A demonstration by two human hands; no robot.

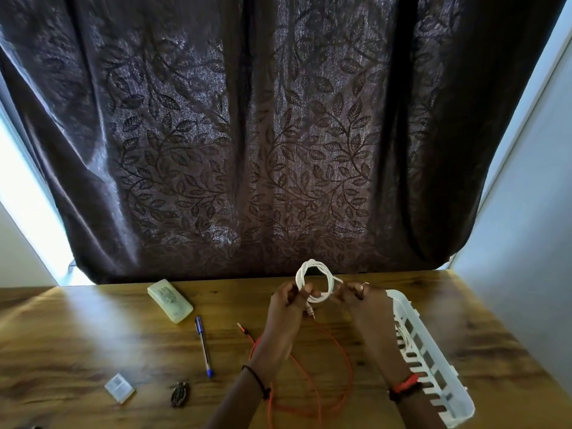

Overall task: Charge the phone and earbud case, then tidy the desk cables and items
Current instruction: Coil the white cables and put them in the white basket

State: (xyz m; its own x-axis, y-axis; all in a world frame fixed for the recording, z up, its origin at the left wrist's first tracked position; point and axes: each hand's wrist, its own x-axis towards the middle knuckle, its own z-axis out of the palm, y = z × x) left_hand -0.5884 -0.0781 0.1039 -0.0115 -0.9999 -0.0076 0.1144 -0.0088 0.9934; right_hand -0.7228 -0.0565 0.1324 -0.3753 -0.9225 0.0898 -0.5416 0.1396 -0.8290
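Note:
A white cable (312, 275) is wound into a small coil and held above the wooden desk (93, 342). My left hand (286, 308) grips the coil's left side, with the cable's plugs hanging below its fingers. My right hand (366, 305) pinches the coil's right side. Under both forearms an orange cable (337, 345) lies loose on the desk, its plug pointing to the upper left. A white slotted basket (433, 363) stands at the right, beside my right wrist.
A pale phone-sized case (170, 300) lies at the back of the desk. A blue pen (203, 346), a small clear plastic box (119, 386) and a dark clip-like item (179, 394) lie to the left. A dark leaf-patterned curtain (278, 134) hangs behind the desk.

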